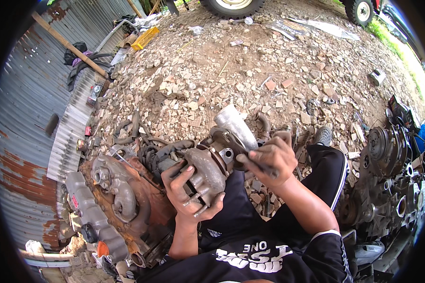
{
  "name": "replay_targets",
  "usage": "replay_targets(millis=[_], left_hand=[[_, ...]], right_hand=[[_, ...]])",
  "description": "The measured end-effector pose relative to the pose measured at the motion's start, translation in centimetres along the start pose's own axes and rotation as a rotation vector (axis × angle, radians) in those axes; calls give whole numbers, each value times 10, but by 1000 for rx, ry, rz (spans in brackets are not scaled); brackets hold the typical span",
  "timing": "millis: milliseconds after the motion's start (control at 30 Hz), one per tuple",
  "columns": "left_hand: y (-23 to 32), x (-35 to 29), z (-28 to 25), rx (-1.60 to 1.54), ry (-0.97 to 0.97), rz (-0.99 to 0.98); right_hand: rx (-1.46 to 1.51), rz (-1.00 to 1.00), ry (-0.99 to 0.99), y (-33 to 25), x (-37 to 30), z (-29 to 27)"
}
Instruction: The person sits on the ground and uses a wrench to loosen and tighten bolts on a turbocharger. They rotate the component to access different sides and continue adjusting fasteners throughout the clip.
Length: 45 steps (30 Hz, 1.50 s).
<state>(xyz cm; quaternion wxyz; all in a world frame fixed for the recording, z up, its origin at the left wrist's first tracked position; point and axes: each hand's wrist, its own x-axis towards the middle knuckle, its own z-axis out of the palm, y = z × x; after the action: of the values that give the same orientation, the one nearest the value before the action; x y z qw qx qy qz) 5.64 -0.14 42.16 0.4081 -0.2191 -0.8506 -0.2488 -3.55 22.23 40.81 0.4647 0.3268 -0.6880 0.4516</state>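
Over my lap a turbocharger (205,172) is held tilted. Its round rusty-brown housing is toward me, and a pale metal outlet pipe (233,123) points up and away. My left hand (184,191) wraps the near housing from the left and below, fingers and thumb around its studs. At the right side of the turbocharger, my right hand (274,160) is closed, with a dark, narrow piece between the fingers against the middle flange. The kind of that dark piece cannot be made out.
Beside my left arm lie a manifold (123,193) and a grey engine cover (92,214). Black hoses (167,153) lie ahead of it. A large engine (387,188) stands at my right. Broken tile covers the ground (212,85); a corrugated metal wall (28,132) runs along the left.
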Motion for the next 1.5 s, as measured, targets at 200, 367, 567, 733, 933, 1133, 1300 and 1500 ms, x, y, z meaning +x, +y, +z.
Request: replay_targets(millis=[200, 367, 567, 733, 933, 1133, 1300, 1500], left_hand=[[0, 0, 4, -23, 39, 10], [9, 7, 1, 42, -50, 20], [22, 19, 5, 93, -90, -2], [23, 21, 3, 86, -84, -26], [28, 22, 4, 96, -74, 14], [24, 19, 10, 102, -100, 139], [28, 25, 13, 120, -131, 164], [29, 26, 15, 117, -133, 155]], right_hand=[[103, 344, -222, 11, 55, -8], [53, 671, -324, 13, 84, 1], [119, 464, -80, 21, 53, 4], [127, 278, -118, 22, 40, -6], [159, 367, -13, 10, 22, -8], [62, 700, -341, 19, 70, -13], [-67, 493, -561, 35, 88, 15], [-108, 459, -772, 33, 90, 31]])
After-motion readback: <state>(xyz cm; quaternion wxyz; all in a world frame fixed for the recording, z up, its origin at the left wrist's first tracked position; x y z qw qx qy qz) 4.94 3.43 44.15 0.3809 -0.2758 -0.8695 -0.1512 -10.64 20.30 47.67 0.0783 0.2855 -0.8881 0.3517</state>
